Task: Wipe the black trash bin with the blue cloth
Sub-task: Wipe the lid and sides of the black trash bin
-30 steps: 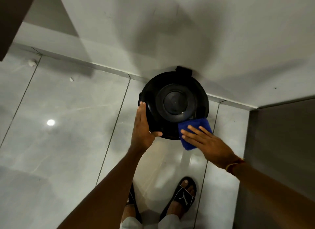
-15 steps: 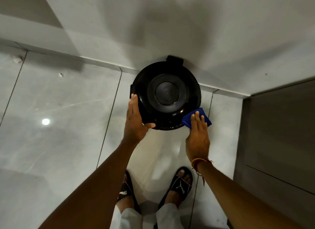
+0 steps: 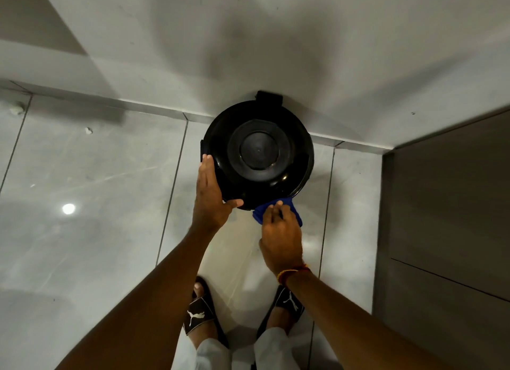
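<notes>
glossy grey tiled floor [image 3: 96, 176], black trash bin [image 3: 258, 151] against wall, left hand [image 3: 211, 198] spread, right hand [image 3: 280, 231] pressing blue cloth [image 3: 292, 208]

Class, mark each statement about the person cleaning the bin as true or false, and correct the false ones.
1. The right hand presses the folded blue cloth against the near side of the round black plastic trash bin. True.
2. The left hand rests on the bin's left edge. True.
3. The bin's lid is open. False: it is closed.
4. The bin stands mid-floor, away from walls. False: it sits against the white wall.
5. The person is barefoot. False: black slide sandals.
</notes>
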The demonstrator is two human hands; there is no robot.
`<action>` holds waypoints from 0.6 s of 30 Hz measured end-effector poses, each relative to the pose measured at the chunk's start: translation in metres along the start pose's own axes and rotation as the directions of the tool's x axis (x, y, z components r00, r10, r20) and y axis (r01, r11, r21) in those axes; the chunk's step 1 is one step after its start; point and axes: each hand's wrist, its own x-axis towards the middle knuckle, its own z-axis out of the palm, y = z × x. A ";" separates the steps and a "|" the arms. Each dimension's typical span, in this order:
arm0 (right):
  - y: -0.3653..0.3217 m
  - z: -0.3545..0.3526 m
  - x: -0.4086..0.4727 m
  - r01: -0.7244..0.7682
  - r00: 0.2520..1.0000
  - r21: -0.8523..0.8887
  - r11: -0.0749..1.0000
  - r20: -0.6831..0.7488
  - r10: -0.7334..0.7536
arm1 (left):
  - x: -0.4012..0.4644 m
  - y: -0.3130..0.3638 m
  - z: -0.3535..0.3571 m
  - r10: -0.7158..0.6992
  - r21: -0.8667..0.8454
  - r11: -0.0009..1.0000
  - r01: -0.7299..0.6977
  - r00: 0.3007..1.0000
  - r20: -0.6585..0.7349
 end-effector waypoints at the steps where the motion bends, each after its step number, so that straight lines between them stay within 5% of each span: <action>1: -0.003 -0.003 0.000 0.049 0.999 0.024 0.999 -0.001 -0.049 | 0.000 0.000 0.000 -0.002 0.008 1.000 0.002 1.000 0.003; 4: -0.015 -0.016 -0.002 0.093 0.995 0.335 0.938 -0.053 -0.079 | 0.001 0.001 -0.001 -0.004 0.023 1.000 0.003 0.999 0.039; 6: -0.023 -0.026 -0.002 -0.024 0.999 0.577 0.817 -0.013 0.039 | 0.002 0.002 -0.007 -0.015 0.033 0.999 0.012 0.996 0.089; 9: -0.030 -0.053 -0.004 -0.292 0.929 0.846 0.447 0.138 0.344 | -0.006 0.014 -0.036 -0.080 -0.006 0.997 0.080 0.995 0.059; 11: -0.031 -0.081 -0.008 -0.265 0.903 0.926 0.269 0.140 0.407 | -0.017 0.036 -0.061 -0.175 -0.119 0.979 0.166 0.982 -0.069; 13: -0.035 -0.123 -0.014 -0.163 0.932 0.912 0.377 0.017 0.361 | -0.026 0.077 -0.100 -0.305 -0.320 0.913 0.255 0.945 -0.118; 15: -0.044 -0.163 -0.022 -0.020 0.953 0.803 0.596 -0.166 0.255 | -0.032 0.127 -0.138 -0.468 -0.485 0.753 0.445 0.880 0.081; 18: -0.070 -0.234 -0.037 0.279 0.912 0.535 0.797 -0.409 -0.045 | -0.041 0.200 -0.209 -0.411 -0.559 0.663 0.497 0.867 0.283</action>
